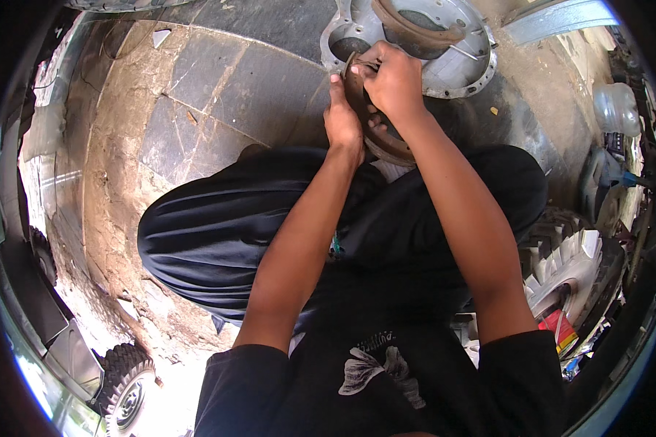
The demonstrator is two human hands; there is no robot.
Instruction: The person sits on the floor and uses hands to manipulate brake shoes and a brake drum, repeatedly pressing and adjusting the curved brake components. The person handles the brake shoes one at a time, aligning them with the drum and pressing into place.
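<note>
Reaching forward with converging forearms (310,226); gripping with thumb-extended left hand (344,122) and, farther forward, curled right hand (397,80).

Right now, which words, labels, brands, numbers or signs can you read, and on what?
Black shirt: pale upside-down lettering above a graphic, too small and blurred to quote.
Red-and-yellow package: any print is too small to read.
Curved brown part in the left hand: none I can make out.

Single fisheye view from the head, close above the lap (415,222), downward onto tiled floor (270,95).
</note>
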